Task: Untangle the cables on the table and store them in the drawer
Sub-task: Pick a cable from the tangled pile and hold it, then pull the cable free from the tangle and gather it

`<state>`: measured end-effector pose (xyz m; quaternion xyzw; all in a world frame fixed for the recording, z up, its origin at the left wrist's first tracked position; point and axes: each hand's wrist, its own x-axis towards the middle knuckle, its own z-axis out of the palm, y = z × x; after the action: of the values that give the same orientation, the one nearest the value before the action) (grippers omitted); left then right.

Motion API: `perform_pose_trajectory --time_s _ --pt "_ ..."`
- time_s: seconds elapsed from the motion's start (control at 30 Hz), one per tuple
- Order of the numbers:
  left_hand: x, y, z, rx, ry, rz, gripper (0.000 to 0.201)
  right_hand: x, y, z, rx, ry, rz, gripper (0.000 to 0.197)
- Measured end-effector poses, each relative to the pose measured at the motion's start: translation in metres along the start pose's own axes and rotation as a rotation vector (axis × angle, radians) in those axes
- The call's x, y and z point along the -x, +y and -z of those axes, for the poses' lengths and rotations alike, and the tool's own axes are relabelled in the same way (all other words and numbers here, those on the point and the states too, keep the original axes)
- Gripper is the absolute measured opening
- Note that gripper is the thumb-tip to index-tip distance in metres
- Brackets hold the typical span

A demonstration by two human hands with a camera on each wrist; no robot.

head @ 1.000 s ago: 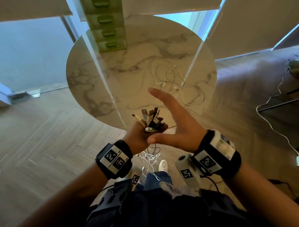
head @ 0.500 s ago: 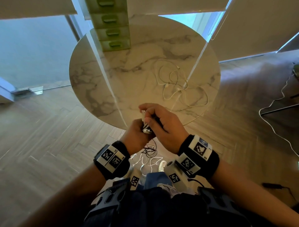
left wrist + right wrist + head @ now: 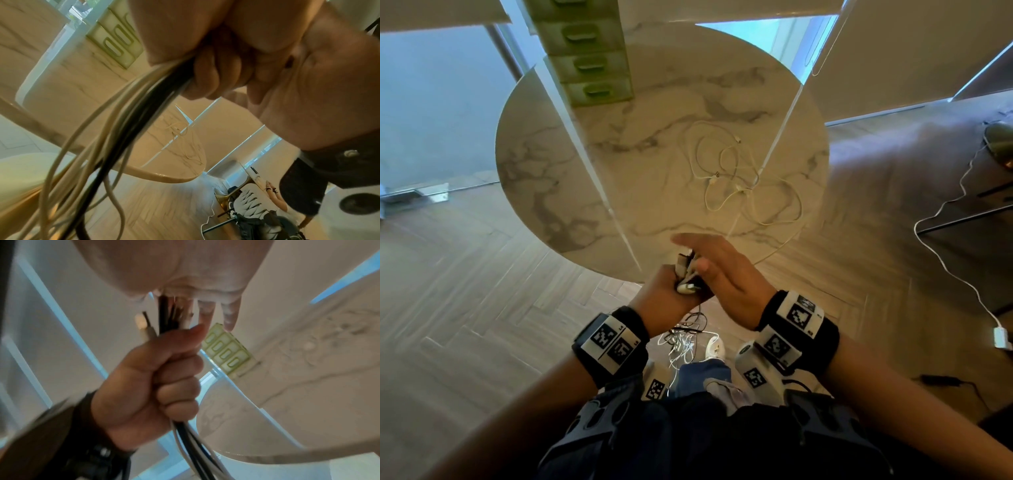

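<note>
Half a second on, my right hand [image 3: 726, 277] has uncurled from over the plug ends and now lies flat, fingers straight, palm against the top of the bundle of cables [image 3: 686, 274], which I judge is a tamping move to level the connectors. My left hand [image 3: 666, 298] is clenched in a fist round that bundle just off the near edge of the marble table [image 3: 571, 178], plug ends up; the left wrist view shows white and black cords [image 3: 115, 129] spilling out below the curled fingers [image 3: 216, 78] and trailing toward the floor, and the right wrist view shows the same fist [image 3: 156, 386] with the connectors poking out above the thumb. Holding them upright by the heads lets the tails hang free, which I take to be the point: gravity does part of the untangling. Not everything is gathered: a loose knot of white cables [image 3: 736, 178] lies on the right half of the tabletop, well apart from my hands. The green drawer unit [image 3: 589, 58] stands at the far edge of the table, its visible drawers shut, so storing has not begun. I read this as mid-task, with the second tangle and the drawer both still to come.
</note>
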<state>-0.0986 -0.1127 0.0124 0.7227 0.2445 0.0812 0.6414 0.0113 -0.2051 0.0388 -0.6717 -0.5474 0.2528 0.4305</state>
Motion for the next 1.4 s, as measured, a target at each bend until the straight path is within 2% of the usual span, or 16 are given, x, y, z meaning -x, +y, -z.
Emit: perform_pose_trajectory --time_s 0.07,0.1,0.17,0.23,0.33,0.43,0.53,0.67,0.8,0.93,0.97,1.03,1.13,1.2,1.23,1.4 --pt "-0.003 -0.001 0.001 -0.007 0.026 0.017 0.027 -0.008 0.018 0.009 -0.066 0.086 -0.226 0.038" --pt "-0.003 0.001 0.001 -0.012 0.040 0.020 0.033 -0.014 0.030 0.013 -0.014 0.106 -0.311 0.032" --pt "-0.005 0.001 0.001 0.004 0.086 0.046 0.042 -0.029 0.055 0.019 0.129 0.078 -0.383 0.024" --pt "-0.011 -0.002 0.002 0.072 0.128 0.118 0.043 -0.047 0.075 0.020 0.184 0.033 -0.387 0.024" --pt "-0.023 -0.002 0.002 0.302 0.169 0.244 0.038 -0.081 0.101 0.017 0.234 0.015 -0.387 0.034" --pt "-0.036 0.005 0.000 0.401 0.152 0.249 0.028 -0.110 0.127 0.013 0.248 -0.030 -0.440 0.054" --pt "-0.047 0.010 -0.003 0.382 0.165 0.248 0.035 -0.122 0.149 0.013 0.247 -0.095 -0.553 0.072" --pt "-0.065 0.012 -0.004 0.449 0.278 0.297 0.033 -0.104 0.164 0.025 0.424 -0.256 -0.550 0.055" --pt "-0.078 0.004 -0.006 0.523 0.355 0.346 0.033 -0.077 0.173 0.038 0.415 -0.226 -0.447 0.026" --pt "-0.087 -0.003 -0.011 0.604 0.398 0.373 0.036 -0.052 0.176 0.043 0.436 -0.315 -0.456 0.024" --pt "-0.089 -0.004 -0.013 0.611 0.403 0.379 0.036 -0.046 0.176 0.044 0.409 -0.293 -0.451 0.023" --pt "-0.093 -0.005 -0.016 0.609 0.410 0.387 0.035 -0.037 0.171 0.046 0.281 -0.128 -0.442 0.017" --pt "-0.096 -0.005 -0.020 0.612 0.437 0.364 0.033 -0.032 0.144 0.048 -0.126 0.130 -0.519 0.008" --pt "-0.097 -0.003 -0.023 0.591 0.441 0.316 0.029 -0.031 0.119 0.047 -0.398 0.155 -0.505 0.011" --pt "-0.096 -0.002 -0.026 0.585 0.437 0.281 0.027 -0.031 0.108 0.047 -0.459 0.136 -0.458 0.014" --pt "-0.090 0.008 -0.026 0.583 0.383 0.083 0.021 -0.033 0.084 0.039 -0.486 0.064 -0.298 0.019"
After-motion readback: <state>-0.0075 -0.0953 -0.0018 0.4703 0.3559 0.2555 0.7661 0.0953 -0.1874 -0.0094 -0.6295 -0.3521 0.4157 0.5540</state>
